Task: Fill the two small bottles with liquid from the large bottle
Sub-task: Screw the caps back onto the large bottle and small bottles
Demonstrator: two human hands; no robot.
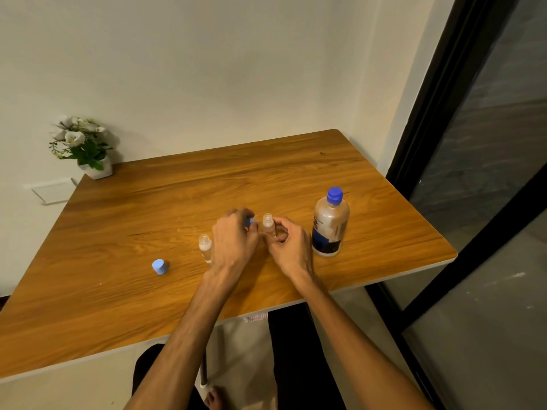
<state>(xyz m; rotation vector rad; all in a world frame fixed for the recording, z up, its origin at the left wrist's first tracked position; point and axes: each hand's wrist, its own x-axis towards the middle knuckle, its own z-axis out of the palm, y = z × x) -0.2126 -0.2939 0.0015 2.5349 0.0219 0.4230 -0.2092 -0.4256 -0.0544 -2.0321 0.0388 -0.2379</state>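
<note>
Both small bottles stand uncapped: left grip pinches a blue cap, right grip clasps one small bottle; beyond it, the large bottle is capped, nothing poured

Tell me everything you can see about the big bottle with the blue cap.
The large bottle stands upright near the right edge of the wooden table, just right of the right hand, which does not touch it. It looks like clear plastic with rounded shoulders and a narrow neck, and its blue screw cap is on. A dark blue and black label with white lettering wraps its lower half; the text is too blurred to read. How full it is cannot be judged.
</note>
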